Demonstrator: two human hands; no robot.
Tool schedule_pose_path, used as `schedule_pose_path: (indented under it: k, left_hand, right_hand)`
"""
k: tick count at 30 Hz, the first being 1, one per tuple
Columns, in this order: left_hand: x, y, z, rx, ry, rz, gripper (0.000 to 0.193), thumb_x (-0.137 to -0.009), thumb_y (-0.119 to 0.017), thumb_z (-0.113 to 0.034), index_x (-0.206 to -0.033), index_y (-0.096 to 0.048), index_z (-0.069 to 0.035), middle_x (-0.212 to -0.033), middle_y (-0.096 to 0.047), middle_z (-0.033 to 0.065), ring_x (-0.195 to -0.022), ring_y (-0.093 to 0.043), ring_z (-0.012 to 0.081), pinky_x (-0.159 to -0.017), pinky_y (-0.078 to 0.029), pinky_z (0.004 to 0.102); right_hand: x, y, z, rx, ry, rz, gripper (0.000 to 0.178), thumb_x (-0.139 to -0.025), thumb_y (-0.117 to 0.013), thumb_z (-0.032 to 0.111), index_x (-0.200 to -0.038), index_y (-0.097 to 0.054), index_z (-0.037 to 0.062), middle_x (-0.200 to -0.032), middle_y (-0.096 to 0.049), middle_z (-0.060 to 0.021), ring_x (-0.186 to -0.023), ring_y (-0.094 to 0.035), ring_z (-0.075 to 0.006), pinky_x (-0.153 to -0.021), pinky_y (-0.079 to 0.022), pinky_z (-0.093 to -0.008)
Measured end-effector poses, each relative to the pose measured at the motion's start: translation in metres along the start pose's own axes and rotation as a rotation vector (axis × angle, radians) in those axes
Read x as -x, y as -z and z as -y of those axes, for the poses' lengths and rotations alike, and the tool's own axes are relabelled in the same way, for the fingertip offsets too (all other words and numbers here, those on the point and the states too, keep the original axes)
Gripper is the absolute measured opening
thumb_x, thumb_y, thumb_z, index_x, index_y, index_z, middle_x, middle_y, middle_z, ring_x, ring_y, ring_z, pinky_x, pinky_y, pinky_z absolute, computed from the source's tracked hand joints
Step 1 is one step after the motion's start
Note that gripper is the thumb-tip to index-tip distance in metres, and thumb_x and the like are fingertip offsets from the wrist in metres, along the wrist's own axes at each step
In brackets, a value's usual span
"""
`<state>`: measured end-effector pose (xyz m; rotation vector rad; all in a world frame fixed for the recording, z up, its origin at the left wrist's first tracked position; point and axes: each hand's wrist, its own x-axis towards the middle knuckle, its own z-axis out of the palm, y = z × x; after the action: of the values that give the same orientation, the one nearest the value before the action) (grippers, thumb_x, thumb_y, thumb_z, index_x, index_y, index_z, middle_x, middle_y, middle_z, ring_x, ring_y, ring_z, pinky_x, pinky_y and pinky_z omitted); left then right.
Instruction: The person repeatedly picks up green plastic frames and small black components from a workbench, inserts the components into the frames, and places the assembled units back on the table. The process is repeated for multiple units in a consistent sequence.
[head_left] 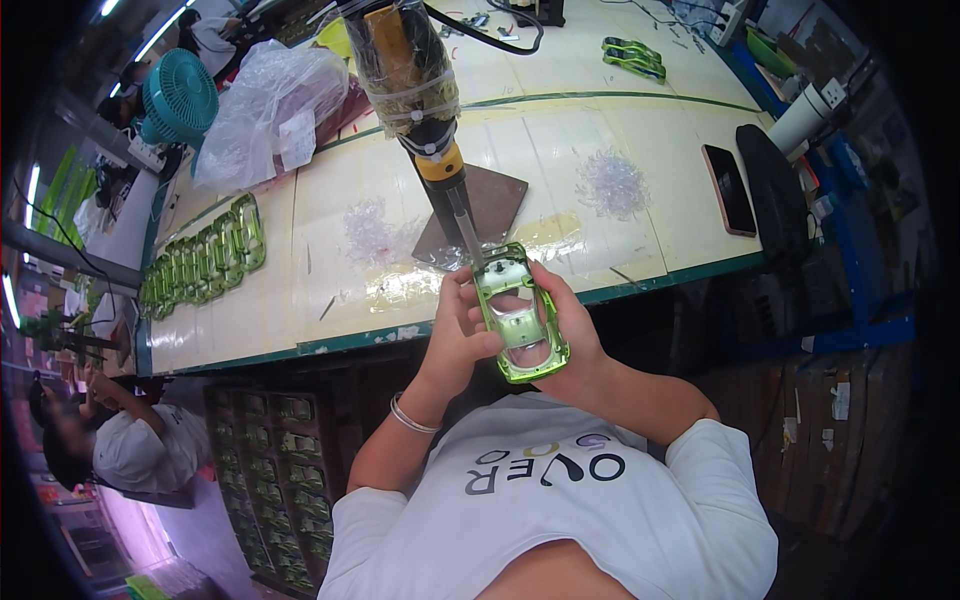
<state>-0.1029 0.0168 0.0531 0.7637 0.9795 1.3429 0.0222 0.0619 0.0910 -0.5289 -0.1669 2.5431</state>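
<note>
Head view: left hand (462, 335) and right hand (574, 335) grip opposite sides of one green shell (521, 328), left thumb bent over its edge.
Shell position: at the worktop's (250, 325) front edge, far end by the tip of the yellow-and-black tool (440, 165); from where I stand, contact cannot be confirmed.
Progress (judged): one unit in work; whether its step is complete cannot be told.
Other units: row of green shells (205, 260) at left, more shells (298, 445) below; finished or waiting, unclear.
Small parts: clear pieces (615, 185) heaped beyond.
Markings: large lettering on the white shirt (590, 500); no brand readable on the shell.
</note>
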Motion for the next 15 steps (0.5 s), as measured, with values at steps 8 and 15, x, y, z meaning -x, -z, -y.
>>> schedule_pose_path:
  k: [8,15]
  left_hand:
    - [0.001,-0.001,0.001,-0.009,-0.003,0.003,0.094,-0.052,-0.072,-0.035,-0.121,-0.017,-0.001,-0.111,-0.039,0.0132,-0.102,-0.044,0.0221,-0.084,-0.040,0.0315]
    - [0.006,0.002,0.008,0.014,-0.023,0.000,0.096,-0.053,-0.075,-0.035,-0.121,-0.017,-0.001,-0.111,-0.039,0.0131,-0.104,-0.044,0.0209,-0.084,-0.040,0.0314]
  right_hand:
    - [0.003,-0.002,0.000,0.004,0.001,-0.012,0.045,-0.090,-0.024,0.037,-0.104,-0.045,-0.0003,-0.086,-0.055,-0.0125,-0.078,-0.056,-0.0197,-0.071,-0.047,-0.0310]
    - [0.000,0.009,-0.003,0.025,-0.025,0.024,0.044,-0.089,-0.025,0.036,-0.105,-0.047,0.0024,-0.090,-0.057,-0.0116,-0.079,-0.057,-0.0197,-0.070,-0.048,-0.0314]
